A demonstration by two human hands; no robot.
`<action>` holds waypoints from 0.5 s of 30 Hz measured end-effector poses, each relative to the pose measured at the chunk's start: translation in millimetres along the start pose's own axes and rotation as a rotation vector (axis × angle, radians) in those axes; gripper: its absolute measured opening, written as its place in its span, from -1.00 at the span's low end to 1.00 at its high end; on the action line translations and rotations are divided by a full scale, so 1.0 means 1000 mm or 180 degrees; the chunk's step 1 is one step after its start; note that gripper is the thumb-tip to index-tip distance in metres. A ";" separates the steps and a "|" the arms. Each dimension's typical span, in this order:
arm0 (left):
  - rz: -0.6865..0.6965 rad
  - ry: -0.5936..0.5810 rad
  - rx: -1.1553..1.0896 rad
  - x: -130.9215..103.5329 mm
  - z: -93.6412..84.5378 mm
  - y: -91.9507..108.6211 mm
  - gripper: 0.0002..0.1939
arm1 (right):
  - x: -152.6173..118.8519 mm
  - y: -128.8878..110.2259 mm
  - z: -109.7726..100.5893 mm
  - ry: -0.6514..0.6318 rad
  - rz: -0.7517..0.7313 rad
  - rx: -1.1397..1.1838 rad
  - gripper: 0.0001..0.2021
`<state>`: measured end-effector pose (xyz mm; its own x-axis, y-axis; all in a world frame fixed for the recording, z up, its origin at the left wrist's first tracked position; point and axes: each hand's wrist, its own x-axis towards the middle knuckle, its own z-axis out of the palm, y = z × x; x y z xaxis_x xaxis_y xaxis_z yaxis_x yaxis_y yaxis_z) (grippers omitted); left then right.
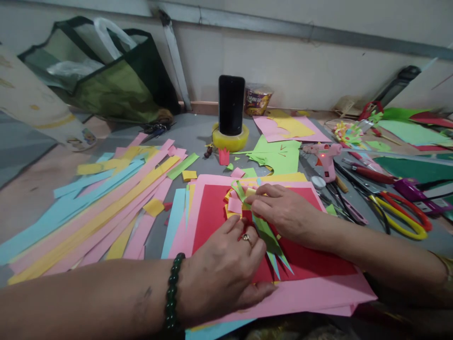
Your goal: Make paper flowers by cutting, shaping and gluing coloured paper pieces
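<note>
A flower of looped paper strips in pink, yellow and green lies on a sheet of red paper. My right hand reaches in from the right, its fingers closed on the flower's right side; the thumb is hidden. My left hand lies on the red sheet below, open, with fingertips touching the flower's lower edge and the thumb apart. Long pointed green paper pieces run down from the flower between the hands. Larger pink sheets lie beneath the red one.
Coloured paper strips spread over the left side. A phone stands in a yellow tape roll at the back. On the right lie a pink glue gun, scissors and other tools. A green bag stands at the back left.
</note>
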<state>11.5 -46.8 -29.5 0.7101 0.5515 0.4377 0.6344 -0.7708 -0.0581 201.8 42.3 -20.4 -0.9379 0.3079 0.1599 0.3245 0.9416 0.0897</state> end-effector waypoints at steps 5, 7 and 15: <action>-0.0028 -0.0016 -0.0043 0.000 -0.001 0.001 -0.52 | 0.001 -0.003 0.000 0.0104 -0.0148 -0.0070 -0.88; -0.0028 -0.0016 -0.0061 0.000 0.000 0.001 -0.54 | 0.001 -0.003 0.000 0.0110 -0.0157 -0.0089 -0.88; 0.0002 0.0002 -0.0003 0.000 0.000 0.000 -0.52 | -0.002 -0.001 -0.007 0.0218 0.0028 0.0054 -0.81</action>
<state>11.6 -46.5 -29.1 0.7103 0.5509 0.4382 0.6338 -0.7714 -0.0575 204.0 39.6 -14.2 -0.9242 0.3068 0.2274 0.3300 0.9413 0.0714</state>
